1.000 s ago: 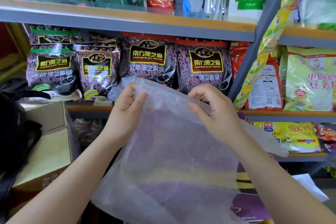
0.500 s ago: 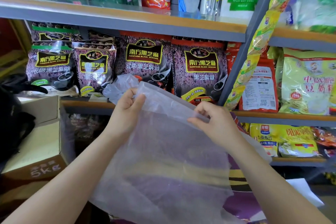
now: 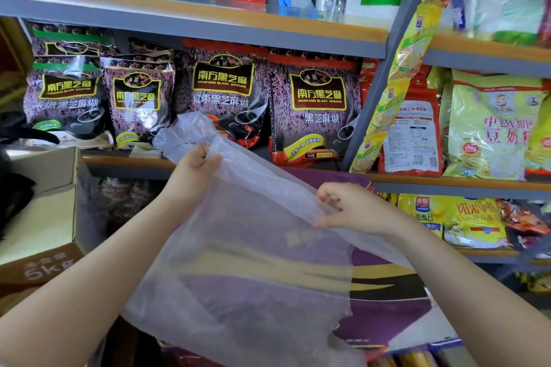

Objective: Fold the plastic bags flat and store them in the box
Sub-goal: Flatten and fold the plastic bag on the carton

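A large, thin, see-through plastic bag (image 3: 238,271) hangs in front of me, held up by its top edge. My left hand (image 3: 193,170) pinches the upper left corner, where a bunched bit of plastic sticks up behind the fingers. My right hand (image 3: 346,208) grips the top edge further right and lower, so the edge slopes down to the right. A cardboard box (image 3: 41,229) with its flaps open stands at the left.
Store shelves (image 3: 190,24) filled with purple black-sesame packets (image 3: 313,104) and yellow packets (image 3: 489,125) stand right behind the bag. A purple and yellow carton (image 3: 387,307) lies under the bag. Something black (image 3: 15,188) hangs over the box's left side.
My right hand has dropped lower and moved to the right along the bag's top edge, stretching it wider. My left hand has stayed at the upper corner.
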{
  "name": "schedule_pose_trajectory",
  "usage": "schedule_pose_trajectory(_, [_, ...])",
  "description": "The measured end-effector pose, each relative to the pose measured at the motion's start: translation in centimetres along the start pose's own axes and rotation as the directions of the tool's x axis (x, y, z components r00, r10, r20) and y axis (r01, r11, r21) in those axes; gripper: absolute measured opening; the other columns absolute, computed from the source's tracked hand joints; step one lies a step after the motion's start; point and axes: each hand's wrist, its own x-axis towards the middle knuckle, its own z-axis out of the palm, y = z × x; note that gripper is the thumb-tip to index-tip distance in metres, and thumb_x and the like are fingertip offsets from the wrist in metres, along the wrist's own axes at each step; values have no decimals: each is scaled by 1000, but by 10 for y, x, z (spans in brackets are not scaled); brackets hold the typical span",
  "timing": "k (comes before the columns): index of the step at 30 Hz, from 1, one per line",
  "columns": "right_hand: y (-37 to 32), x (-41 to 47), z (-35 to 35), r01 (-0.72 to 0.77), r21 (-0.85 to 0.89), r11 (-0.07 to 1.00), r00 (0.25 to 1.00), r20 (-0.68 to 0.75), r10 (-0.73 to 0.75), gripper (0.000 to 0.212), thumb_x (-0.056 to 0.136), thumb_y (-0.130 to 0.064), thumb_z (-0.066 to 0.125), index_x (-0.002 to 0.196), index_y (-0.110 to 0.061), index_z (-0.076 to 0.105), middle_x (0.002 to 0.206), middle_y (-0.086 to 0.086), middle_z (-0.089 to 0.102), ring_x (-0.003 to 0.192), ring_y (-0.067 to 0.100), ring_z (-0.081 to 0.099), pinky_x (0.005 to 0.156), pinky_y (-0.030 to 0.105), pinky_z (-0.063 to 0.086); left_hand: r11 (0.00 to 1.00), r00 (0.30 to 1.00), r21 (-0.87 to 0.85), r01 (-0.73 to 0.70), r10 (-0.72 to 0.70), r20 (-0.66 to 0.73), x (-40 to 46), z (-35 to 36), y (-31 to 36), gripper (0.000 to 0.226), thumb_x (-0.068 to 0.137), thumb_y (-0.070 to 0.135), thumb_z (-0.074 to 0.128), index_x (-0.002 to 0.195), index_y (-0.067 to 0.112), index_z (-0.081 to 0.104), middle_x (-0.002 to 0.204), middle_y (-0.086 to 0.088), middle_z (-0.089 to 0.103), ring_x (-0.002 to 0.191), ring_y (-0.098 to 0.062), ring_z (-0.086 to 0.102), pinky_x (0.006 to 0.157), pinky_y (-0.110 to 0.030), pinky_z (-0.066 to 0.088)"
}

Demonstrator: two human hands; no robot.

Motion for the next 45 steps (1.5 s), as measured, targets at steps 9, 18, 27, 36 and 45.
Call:
schedule_pose_trajectory(9, [10, 3, 9, -40, 146, 989, 997, -58, 49, 24, 87, -17, 58, 69, -3, 65, 64, 9, 61, 64, 7, 51, 61, 30, 42, 691, 989, 723, -19, 120, -89, 4, 20, -4, 35, 93, 11, 45, 127, 6, 41, 122, -21, 52, 116, -39, 44, 87, -44, 36])
schedule_pose_trajectory(18, [11, 8, 0, -28, 279, 960, 999, 44, 16, 7, 88, -13, 60, 94, -14, 65, 84, -1, 62, 76, 6, 55, 73, 28, 45, 567, 766, 542, -620, 288, 574, -27, 104, 12, 33, 92, 37, 48, 105, 8, 59, 104, -10, 62, 98, -28, 56, 84, -39, 44])
schedule_pose_trajectory(27, [50, -32, -15, -98, -31, 995, 983, -157, 92, 21, 82, -15, 65, 94, -30, 58, 99, -12, 60, 92, 7, 55, 75, 16, 45, 668, 836, 525, -527, 297, 462, -17, 94, -13, 15, 93, 16, 48, 89, 8, 60, 89, -8, 65, 84, -29, 59, 72, -40, 46])
schedule_pose_trajectory(36, [62, -39, 23, 15, 0, 1000, 888, -460, -14, 58, 80, -9, 68, 131, -19, 42, 137, -6, 29, 113, 2, 39, 93, 17, 37, 633, 761, 485, -604, 276, 588, -28, 140, 15, 34, 87, 34, 58, 116, 16, 53, 104, 0, 61, 94, -20, 57, 82, -36, 47])
schedule_pose_trajectory(45, [77, -46, 33, 248, 238, 939, 798, -600, -59, 83, 73, -3, 76, 127, -46, 31, 146, -14, 13, 118, -6, 46, 86, 17, 51, 825, 829, 315, -469, 287, 481, -23, 141, 8, 19, 92, 16, 54, 80, 8, 65, 71, 1, 62, 65, -10, 52, 58, -9, 35])
